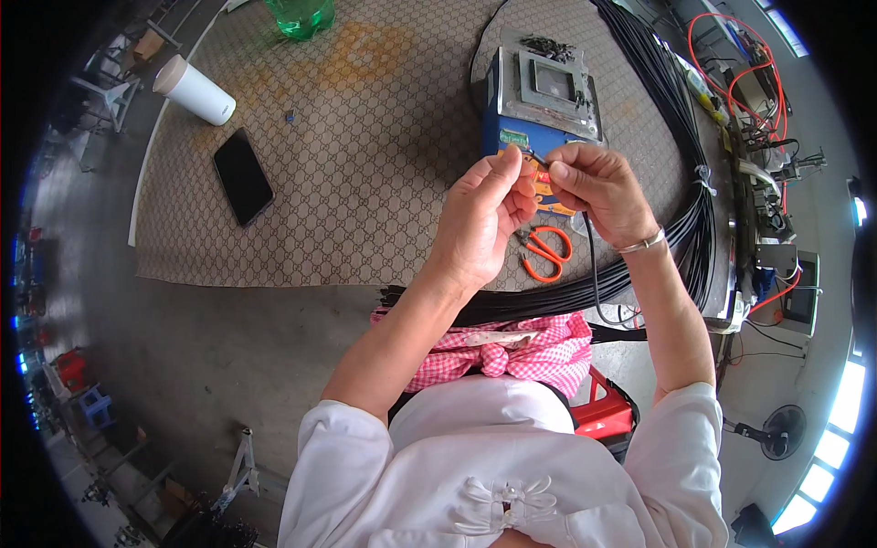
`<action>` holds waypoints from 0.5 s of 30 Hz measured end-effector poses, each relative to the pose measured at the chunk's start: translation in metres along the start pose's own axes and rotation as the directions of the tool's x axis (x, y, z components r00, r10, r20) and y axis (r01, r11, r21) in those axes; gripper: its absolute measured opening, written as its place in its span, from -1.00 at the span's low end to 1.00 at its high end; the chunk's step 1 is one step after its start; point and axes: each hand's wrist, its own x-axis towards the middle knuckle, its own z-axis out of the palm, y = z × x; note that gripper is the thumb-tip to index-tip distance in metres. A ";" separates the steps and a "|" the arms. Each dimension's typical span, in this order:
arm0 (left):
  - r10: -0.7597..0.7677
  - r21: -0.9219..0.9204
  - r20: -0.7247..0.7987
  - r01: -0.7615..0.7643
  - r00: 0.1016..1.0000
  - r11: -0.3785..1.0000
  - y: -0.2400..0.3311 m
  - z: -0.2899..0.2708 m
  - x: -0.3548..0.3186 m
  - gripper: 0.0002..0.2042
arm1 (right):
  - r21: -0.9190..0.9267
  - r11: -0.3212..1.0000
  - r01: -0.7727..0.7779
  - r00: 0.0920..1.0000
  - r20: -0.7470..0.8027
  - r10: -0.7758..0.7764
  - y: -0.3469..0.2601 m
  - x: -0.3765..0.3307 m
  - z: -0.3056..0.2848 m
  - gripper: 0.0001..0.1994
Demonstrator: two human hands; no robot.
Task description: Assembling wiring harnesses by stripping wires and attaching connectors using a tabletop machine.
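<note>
Both hands (539, 196) raised, fingertips together

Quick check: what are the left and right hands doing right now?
Left hand: fingers closed, pinching the thin black cable end together with the right.
Right hand: closed, pinching the same cable end; the cable hangs below it.

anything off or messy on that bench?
Nothing looks spilled or broken. Small dark parts lie loose on top of the blue machine, and the orange scissors sit open on the mat. Both hands pinch a thin black cable.
</note>
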 end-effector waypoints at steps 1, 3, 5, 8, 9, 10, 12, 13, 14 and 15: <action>0.000 0.001 -0.003 0.000 1.000 1.000 0.000 0.000 0.000 -0.78 | -0.001 1.000 0.003 1.000 -0.009 -0.003 0.000 0.000 0.000 -0.82; -0.001 0.003 -0.009 0.002 1.000 1.000 0.001 -0.001 0.000 -0.80 | -0.003 1.000 0.008 1.000 -0.028 -0.008 0.001 0.000 -0.001 -0.82; -0.004 0.002 -0.021 0.004 1.000 1.000 0.000 -0.001 0.000 -0.81 | -0.020 1.000 0.002 0.999 -0.041 -0.003 0.001 0.000 -0.001 -0.83; -0.019 -0.005 -0.041 0.019 0.999 1.000 -0.002 -0.001 0.001 -0.80 | -0.076 0.997 0.007 0.997 -0.080 -0.013 -0.001 0.000 0.001 -0.83; -0.026 -0.008 -0.048 0.026 0.999 1.000 -0.003 -0.001 0.001 -0.80 | -0.100 0.995 0.011 0.995 -0.096 -0.021 -0.003 0.000 0.002 -0.82; -0.035 -0.026 -0.049 0.034 0.998 0.999 -0.003 -0.001 0.002 -0.80 | -0.139 0.990 0.015 0.994 -0.105 -0.030 -0.005 0.000 0.002 -0.82; -0.053 -0.062 -0.052 0.050 0.997 0.997 -0.003 -0.003 0.003 -0.80 | -0.217 0.976 0.022 0.991 -0.121 -0.049 -0.009 0.002 -0.002 -0.82; -0.056 -0.070 -0.056 0.052 0.997 0.996 -0.003 -0.004 0.003 -0.81 | -0.288 0.957 0.026 0.987 -0.146 -0.071 -0.013 0.004 -0.004 -0.82; -0.059 -0.079 -0.060 0.054 0.996 0.995 -0.002 -0.005 0.002 -0.81 | -0.358 0.933 0.028 0.981 -0.168 -0.094 -0.017 0.006 -0.005 -0.82; -0.061 -0.087 -0.065 0.056 0.996 0.995 -0.002 -0.007 0.001 -0.81 | -0.425 0.905 0.027 0.975 -0.188 -0.118 -0.020 0.010 -0.008 -0.82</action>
